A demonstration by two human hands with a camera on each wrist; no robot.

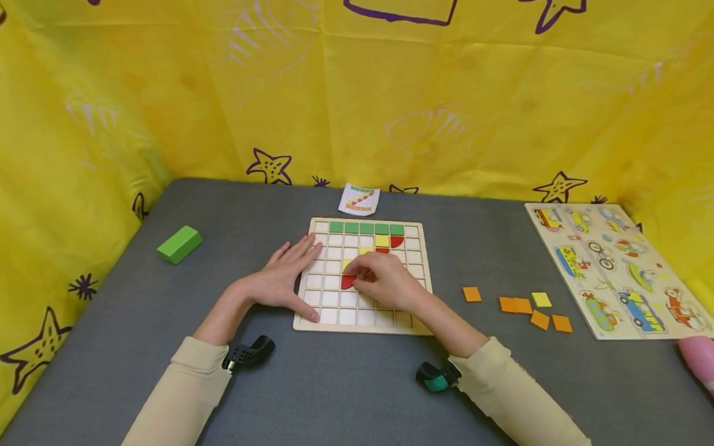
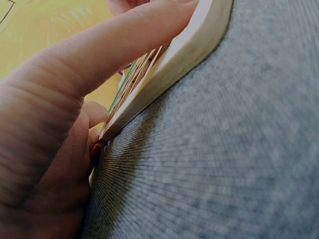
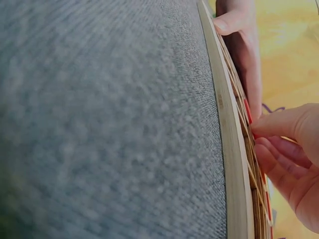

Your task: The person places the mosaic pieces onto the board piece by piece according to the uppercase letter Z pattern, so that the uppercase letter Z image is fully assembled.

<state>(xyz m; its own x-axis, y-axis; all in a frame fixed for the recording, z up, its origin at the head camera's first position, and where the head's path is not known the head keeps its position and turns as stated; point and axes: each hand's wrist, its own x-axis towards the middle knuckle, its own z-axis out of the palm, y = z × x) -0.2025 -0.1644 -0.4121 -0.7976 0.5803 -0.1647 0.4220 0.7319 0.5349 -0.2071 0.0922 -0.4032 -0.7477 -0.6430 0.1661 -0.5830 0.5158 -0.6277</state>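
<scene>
A wooden grid board with white cells lies mid-table. My left hand rests along its left edge with fingers spread, the thumb over the near rim. Over the middle of the board, my right hand pinches a red rounded tile at a cell, its fingertips right down at the grid. Green square tiles fill most of the top row. Below them, a yellow tile and a red rounded tile sit side by side. More yellow and red tiles are partly hidden by the right hand.
A pattern card lies behind the board. Several orange tiles and one yellow tile are scattered on the right. Farther right are a picture puzzle board and a pink object. A green block stands on the left.
</scene>
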